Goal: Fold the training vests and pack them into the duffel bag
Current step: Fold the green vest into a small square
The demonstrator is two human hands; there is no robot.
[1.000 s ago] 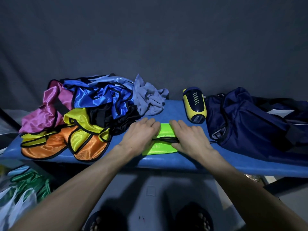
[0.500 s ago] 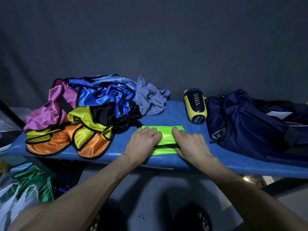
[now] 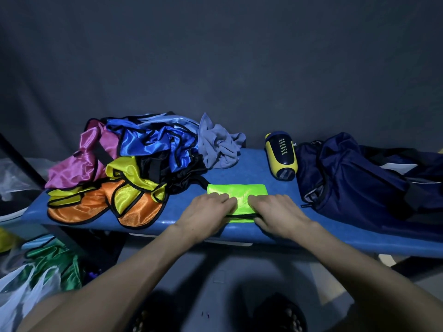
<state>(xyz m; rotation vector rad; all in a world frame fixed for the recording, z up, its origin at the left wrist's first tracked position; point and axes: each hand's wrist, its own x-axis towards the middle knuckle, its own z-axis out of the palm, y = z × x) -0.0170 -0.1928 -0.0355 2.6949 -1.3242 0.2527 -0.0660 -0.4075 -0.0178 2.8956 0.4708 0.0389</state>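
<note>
I see both hands flat on a folded lime-green vest (image 3: 237, 191) at the center of the frame, near the front edge of a blue bench (image 3: 251, 168). The left hand (image 3: 206, 215) lies palm down on the vest's left portion, fingers extended and together; it presses rather than grasps. The right hand (image 3: 278, 213) lies palm down on the right portion in the same manner, fingers straight, nothing enclosed. The fingertips of the two hands almost meet over the vest's middle. The vest forms a compact rectangle with a black-trimmed edge visible at its near side.

At the left of the frame, a pile of unfolded vests (image 3: 124, 168) rests on the bench: pink, blue, yellow, orange and black fabrics tangled together. A crumpled grey-blue cloth (image 3: 220, 144) lies just right of that pile. A yellow and navy bottle (image 3: 281, 155) lies on its side right of center. The navy duffel bag (image 3: 364, 178) occupies the right of the frame, well apart from the green vest. At lower left, below the bench, green fabric (image 3: 52, 264) sits beside white plastic bags (image 3: 16, 291).
</note>
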